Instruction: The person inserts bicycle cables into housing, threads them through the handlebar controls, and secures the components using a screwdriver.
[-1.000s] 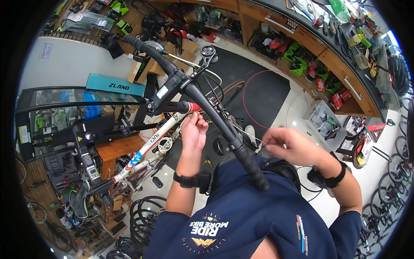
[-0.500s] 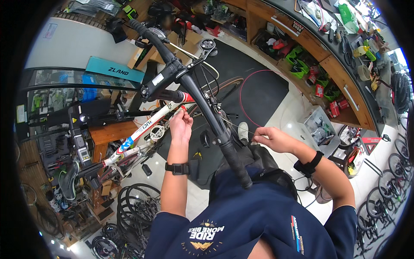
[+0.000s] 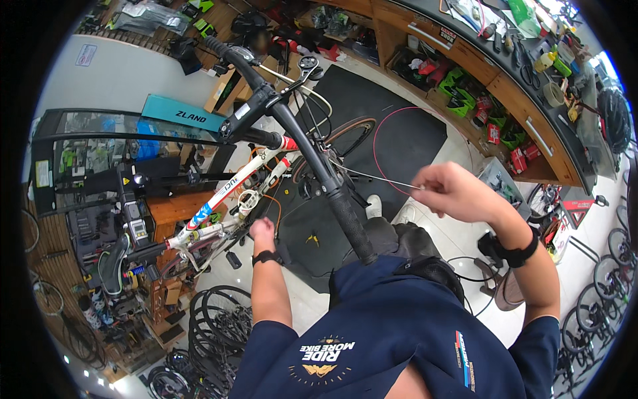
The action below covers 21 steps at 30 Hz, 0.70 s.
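Right hand [image 3: 452, 191] pinched the thin, pale cable [image 3: 375, 177], near-straight from around the tubular black handlebar [image 3: 302, 136] with 1 ribbed grip [image 3: 352, 226] nearby; looked drawn out, apparently not yet fixed. Left hand [image 3: 263, 231] was curled by the glossy white frame [image 3: 232, 185], contents unclear. Beyond, a thin pink loop [image 3: 376, 143] crossed the flat black mat [image 3: 352, 93].

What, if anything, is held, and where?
The right hand pinches a thin pale cable near its visible right end; whether the left hand holds anything is unclear.
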Tool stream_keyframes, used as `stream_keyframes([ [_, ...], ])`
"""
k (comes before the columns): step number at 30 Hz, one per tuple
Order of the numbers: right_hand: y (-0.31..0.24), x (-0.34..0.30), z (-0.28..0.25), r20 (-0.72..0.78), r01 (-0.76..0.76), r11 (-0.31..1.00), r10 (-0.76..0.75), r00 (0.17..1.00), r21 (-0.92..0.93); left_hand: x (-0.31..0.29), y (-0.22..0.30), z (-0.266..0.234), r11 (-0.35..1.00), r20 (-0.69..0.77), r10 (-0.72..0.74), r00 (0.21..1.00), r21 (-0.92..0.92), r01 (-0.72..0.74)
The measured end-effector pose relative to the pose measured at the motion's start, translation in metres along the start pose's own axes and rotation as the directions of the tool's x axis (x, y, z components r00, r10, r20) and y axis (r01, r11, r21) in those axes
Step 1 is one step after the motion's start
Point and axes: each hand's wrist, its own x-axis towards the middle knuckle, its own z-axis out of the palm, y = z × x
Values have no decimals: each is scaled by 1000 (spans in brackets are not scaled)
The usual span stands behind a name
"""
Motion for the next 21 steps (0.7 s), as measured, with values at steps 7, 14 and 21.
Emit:
stream_keyframes([
  [7, -3, 3, 39, -198, 166, 970, -201, 959, -180, -23, -20, -33, 914, -180, -28, 983, 393, 98],
  [14, -8, 31, 66, -390, 224, 957, -279, 877, -183, -200, -7, 80, 330, 380, -407, 831, 909, -254],
  [21, -25, 75, 69, -365, 161, 923, -292, 884, -348, -316, 14, 196, 131, 980, 187, -63, -89, -987],
])
